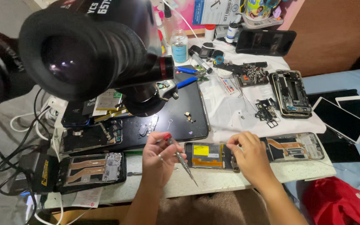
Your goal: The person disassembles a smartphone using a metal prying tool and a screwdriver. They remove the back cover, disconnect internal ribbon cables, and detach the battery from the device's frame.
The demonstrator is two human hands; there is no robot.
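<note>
While my left hand is curled shut around a screwdriver, its tip slants down and to the right and ends just below the near left corner of the open phone in front of me. The red cap of the screwdriver sticks up between my thumb and forefinger. My right hand lies on the right end of that phone, fingers bent and pressing down on its edge; it holds nothing that I can see, and it hides part of the frame beneath it. The phone lies flat near the front edge of the table, back off, with a yellow patch and an orange strip showing inside.

Just right of my right hand lies a second opened phone with copper strips. To my left, well apart, a third one lies on the table's corner, with a dark screen behind it. A black mat sits behind my left hand, with small parts scattered on it. The microscope looms over the left side, close to my face. Further back on the white cloth are a phone frame, a heap of small black brackets and a clear bottle. Two tablets lie off to the right.
</note>
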